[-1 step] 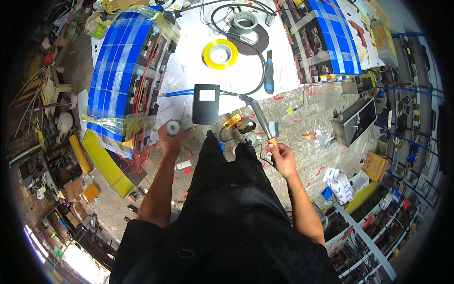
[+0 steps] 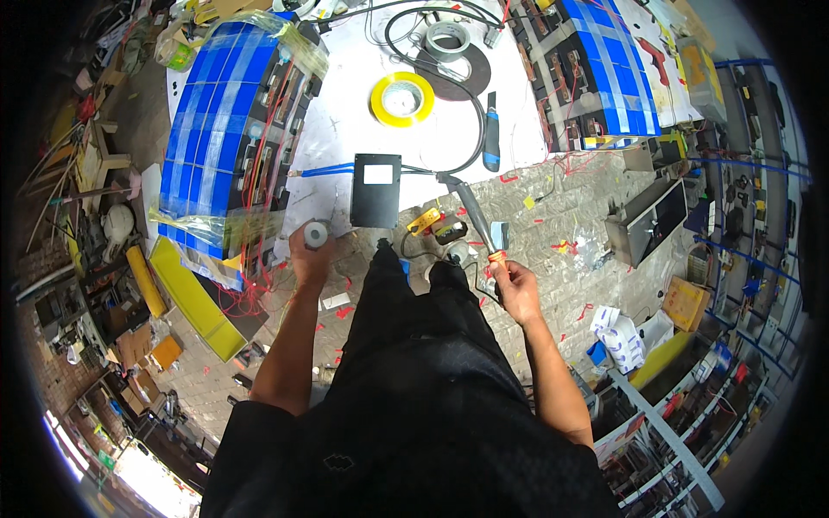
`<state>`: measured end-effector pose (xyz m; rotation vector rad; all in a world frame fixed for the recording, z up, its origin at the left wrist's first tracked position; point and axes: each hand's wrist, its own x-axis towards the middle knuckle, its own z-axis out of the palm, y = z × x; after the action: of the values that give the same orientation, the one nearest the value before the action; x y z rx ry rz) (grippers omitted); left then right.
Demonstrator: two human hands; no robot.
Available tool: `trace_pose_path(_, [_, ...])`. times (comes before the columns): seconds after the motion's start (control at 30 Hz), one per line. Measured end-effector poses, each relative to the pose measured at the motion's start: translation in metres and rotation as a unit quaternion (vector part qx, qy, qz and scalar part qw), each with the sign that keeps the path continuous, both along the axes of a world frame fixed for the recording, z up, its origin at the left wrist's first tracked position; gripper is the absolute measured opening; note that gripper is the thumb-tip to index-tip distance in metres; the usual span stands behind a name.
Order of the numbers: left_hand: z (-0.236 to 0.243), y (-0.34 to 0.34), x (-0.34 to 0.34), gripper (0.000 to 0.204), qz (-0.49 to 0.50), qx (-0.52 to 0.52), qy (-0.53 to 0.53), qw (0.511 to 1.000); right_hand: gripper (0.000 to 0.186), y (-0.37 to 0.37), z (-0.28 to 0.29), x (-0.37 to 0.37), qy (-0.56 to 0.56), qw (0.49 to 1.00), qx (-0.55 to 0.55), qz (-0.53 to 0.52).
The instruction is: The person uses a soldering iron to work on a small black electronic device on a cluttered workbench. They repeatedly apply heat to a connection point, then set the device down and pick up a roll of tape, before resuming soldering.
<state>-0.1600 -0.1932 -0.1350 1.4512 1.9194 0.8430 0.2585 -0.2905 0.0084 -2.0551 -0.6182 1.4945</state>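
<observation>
My left hand (image 2: 313, 257) is closed around a small white round thing with a grey centre (image 2: 316, 233), like a spool seen end-on. It is beside the left battery pack (image 2: 211, 129), with its blue wrap and red wires. My right hand (image 2: 518, 292) grips a long tool (image 2: 477, 214) by its red-and-orange handle. The tool has a dark shaft and a bent head, which lies at the table's near edge. Between my hands, a flat black box with a white label (image 2: 376, 203) sits at the table edge, with blue and black leads coming off it.
A yellow tape roll (image 2: 402, 99), a grey tape roll (image 2: 447, 39) and a blue-handled knife (image 2: 491, 138) lie on the white table (image 2: 345, 104). Another blue battery pack (image 2: 609, 73) stands at right. Red scraps litter the brick floor (image 2: 553, 293). Shelving (image 2: 747, 207) lines the right side.
</observation>
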Motion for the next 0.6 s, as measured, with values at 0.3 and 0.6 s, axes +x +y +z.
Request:
trace_pose_path(0.3, [0.060, -0.008, 0.003, 0.034, -0.010, -0.043, -0.139, 0.989, 0.037, 0.004, -0.014, 0.003, 0.010, 1.000, -0.004, 0.010])
trace_pose_path(0.6, [0.080, 0.001, 0.063, 0.030, -0.003, -0.040, -0.361, 0.932, 0.038, 0.009, -0.003, 0.004, 0.020, 1.000, -0.023, 0.008])
